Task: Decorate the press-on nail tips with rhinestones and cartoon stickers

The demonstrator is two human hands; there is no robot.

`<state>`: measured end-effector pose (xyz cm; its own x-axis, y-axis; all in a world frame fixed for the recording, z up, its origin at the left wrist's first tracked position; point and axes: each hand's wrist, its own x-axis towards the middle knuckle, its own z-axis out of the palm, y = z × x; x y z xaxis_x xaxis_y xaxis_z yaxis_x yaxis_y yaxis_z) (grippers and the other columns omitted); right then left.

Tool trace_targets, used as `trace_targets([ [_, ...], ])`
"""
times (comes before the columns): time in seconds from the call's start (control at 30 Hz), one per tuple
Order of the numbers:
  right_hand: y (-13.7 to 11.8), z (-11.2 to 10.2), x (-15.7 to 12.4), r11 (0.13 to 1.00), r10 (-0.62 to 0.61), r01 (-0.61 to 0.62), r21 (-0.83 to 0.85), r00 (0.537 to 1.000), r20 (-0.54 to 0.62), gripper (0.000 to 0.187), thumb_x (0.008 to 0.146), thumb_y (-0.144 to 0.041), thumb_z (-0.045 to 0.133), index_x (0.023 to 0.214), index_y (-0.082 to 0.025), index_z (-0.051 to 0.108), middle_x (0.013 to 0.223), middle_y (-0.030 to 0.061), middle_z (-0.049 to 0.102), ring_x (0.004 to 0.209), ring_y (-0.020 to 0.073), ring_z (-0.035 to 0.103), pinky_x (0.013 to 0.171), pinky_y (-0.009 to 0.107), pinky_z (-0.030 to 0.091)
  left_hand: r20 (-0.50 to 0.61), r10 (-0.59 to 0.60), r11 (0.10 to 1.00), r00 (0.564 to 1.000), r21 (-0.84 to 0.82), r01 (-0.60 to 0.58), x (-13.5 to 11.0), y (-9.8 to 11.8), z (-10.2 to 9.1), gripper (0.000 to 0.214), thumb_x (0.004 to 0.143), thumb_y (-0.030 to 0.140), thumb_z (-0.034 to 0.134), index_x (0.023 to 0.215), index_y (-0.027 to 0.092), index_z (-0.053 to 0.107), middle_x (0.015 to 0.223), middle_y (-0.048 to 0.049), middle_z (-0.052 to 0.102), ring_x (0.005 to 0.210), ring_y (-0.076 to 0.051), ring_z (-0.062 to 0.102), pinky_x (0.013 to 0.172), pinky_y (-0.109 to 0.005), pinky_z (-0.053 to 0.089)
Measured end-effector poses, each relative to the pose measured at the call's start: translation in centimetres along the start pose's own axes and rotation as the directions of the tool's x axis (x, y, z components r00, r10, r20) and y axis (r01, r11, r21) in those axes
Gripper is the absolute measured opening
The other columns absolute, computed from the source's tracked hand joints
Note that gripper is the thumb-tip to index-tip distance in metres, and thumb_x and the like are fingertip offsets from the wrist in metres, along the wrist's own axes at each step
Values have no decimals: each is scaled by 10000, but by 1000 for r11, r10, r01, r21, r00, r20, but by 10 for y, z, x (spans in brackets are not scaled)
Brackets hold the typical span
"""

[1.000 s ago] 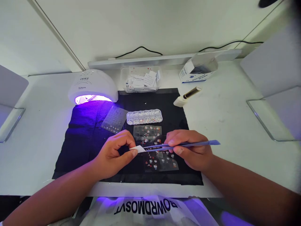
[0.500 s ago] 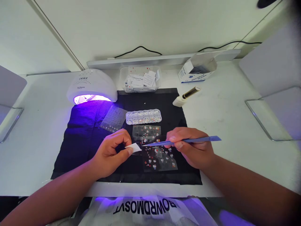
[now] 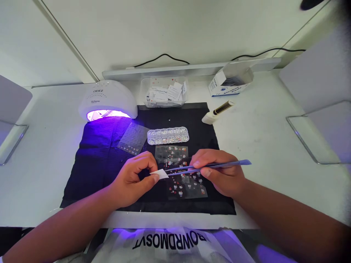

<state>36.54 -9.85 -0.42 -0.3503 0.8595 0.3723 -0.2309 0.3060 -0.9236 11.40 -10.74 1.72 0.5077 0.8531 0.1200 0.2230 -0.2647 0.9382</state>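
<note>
My left hand [image 3: 134, 179] pinches a small white paper-like piece [image 3: 159, 174] between thumb and forefinger over a black mat [image 3: 101, 153]. My right hand [image 3: 219, 173] holds blue tweezers [image 3: 208, 166], fingers closed round them. The tweezer tips touch the white piece's right edge. Under both hands lie clear sticker sheets [image 3: 186, 184] with small cartoon stickers; a second sticker sheet [image 3: 171, 153] lies just behind.
A lit UV nail lamp [image 3: 108, 100] glows purple at the mat's back left. A rhinestone case [image 3: 168, 135], a clear sheet [image 3: 133, 138], a tub of alcohol pads [image 3: 163, 93], a small bottle [image 3: 216, 111] and an open box [image 3: 231, 82] lie behind.
The tweezer tips pulled slightly away from the white piece half a second ago and have now come back to touch it. My left hand has barely moved.
</note>
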Motion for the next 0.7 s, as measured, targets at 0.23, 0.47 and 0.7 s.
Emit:
trace_targets([
  [0.23,0,3,0,999,8,-9,42,1000,12,153,892,-231,629,998,-274,730,778,12,683,703,137,643,621,281,533,10,2,1000,1000,19,-2,0,1,1,143,869,154,563,745,173,496,747,26,497,703,-99,459,654,-247,363],
  [0.47,0,3,-5,999,17,-15,39,998,-58,273,909,-242,611,1161,-333,666,788,0,706,668,129,647,577,265,527,-4,16,1000,1000,23,-16,1,1,1,132,865,168,562,749,174,499,748,14,501,703,-113,463,648,-257,369],
  [0.7,-3,3,-4,998,51,-47,40,993,-107,187,887,-278,639,1070,-307,659,748,-3,684,604,131,649,540,261,544,-16,2,1000,1000,30,-2,0,2,0,134,867,167,553,745,175,498,746,6,505,706,-119,464,654,-263,374],
])
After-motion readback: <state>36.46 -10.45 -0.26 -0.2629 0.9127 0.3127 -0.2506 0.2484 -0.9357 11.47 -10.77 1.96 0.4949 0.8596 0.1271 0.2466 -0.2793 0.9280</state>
